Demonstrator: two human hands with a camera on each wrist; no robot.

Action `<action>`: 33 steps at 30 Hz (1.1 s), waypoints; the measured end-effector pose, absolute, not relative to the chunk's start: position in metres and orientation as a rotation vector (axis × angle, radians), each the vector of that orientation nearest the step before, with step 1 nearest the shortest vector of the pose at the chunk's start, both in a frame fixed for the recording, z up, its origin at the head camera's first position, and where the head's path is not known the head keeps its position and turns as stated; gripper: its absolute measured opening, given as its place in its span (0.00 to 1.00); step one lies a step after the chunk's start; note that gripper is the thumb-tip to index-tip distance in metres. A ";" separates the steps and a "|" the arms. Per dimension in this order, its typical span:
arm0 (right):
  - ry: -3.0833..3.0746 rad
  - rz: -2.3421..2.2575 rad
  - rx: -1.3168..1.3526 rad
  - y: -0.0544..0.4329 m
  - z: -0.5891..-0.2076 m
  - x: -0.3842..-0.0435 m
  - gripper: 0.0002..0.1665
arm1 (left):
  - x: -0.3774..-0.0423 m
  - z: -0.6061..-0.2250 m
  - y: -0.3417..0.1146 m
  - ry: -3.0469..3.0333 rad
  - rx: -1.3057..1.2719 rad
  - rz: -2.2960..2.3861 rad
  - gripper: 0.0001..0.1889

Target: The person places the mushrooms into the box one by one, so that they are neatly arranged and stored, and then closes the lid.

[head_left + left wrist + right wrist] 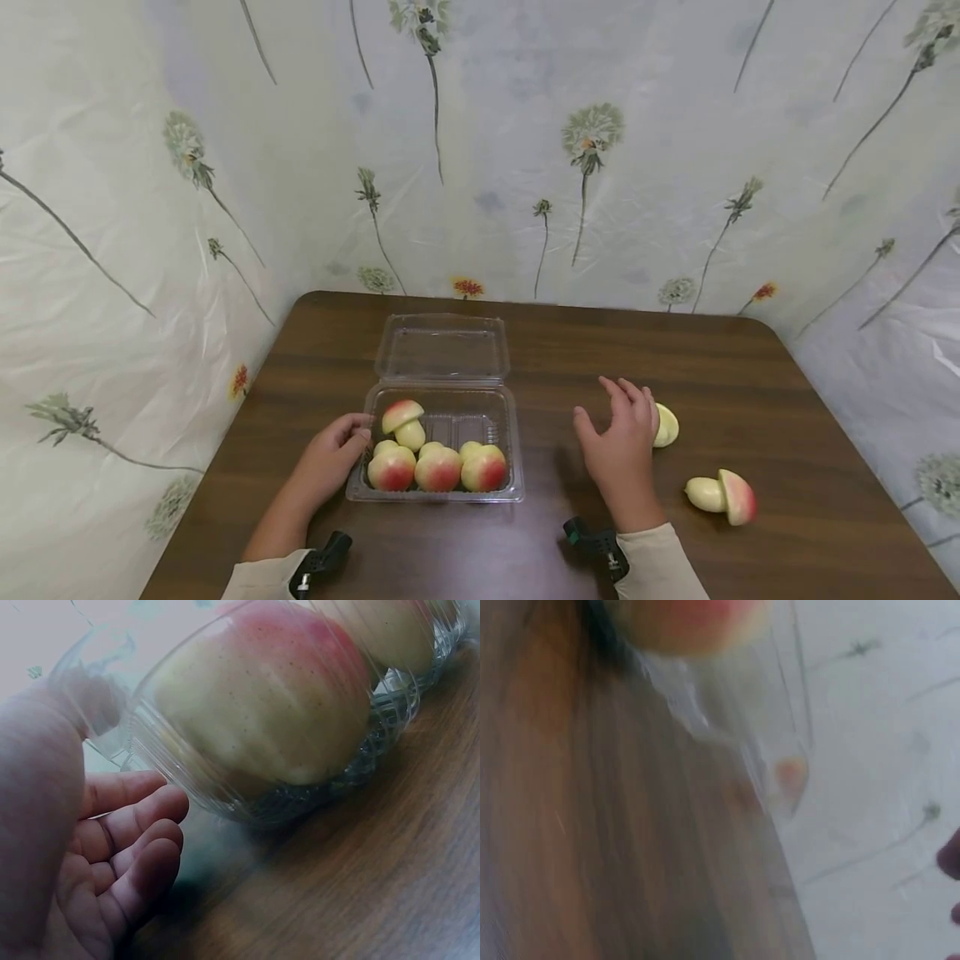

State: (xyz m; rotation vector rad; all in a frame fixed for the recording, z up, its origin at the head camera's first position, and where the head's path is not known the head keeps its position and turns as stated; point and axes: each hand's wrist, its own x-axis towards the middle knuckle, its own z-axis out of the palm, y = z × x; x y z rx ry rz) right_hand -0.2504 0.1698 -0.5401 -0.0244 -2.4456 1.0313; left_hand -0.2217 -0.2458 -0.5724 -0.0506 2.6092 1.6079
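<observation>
Clear container holds four mushroom-shaped pieces. Left hand pinches its left rim, seemingly. Right of it: right hand, fingers apart, holding nothing; beyond, pale piece, loose mushroom. Filling, probably; next calls for a grasp.

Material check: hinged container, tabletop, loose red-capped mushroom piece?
Container: probably clear plastic, glossy; see-through walls, molded ridges.
Tabletop: wood or laminate, slight sheen; brown grain, soft reflection.
Mushroom piece: perhaps foam or plastic, satin; smooth surface, unclear which.
</observation>
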 end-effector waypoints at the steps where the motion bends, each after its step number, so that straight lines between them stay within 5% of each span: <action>1: -2.469 1.017 -0.049 0.174 -0.540 -0.251 0.34 | -0.222 -0.573 -0.246 2.611 -0.052 1.607 0.17; 15: -2.484 0.828 -0.206 0.223 -0.538 -0.256 0.35 | -0.220 -0.575 -0.246 2.588 -0.057 1.669 0.17; 26: -2.456 1.224 -0.604 0.237 -0.545 -0.253 0.50 | -0.220 -0.573 -0.244 2.588 -0.071 1.650 0.17; 33: -2.363 1.442 -0.664 0.243 -0.553 -0.255 0.49 | -0.222 -0.575 -0.243 2.605 -0.063 1.636 0.16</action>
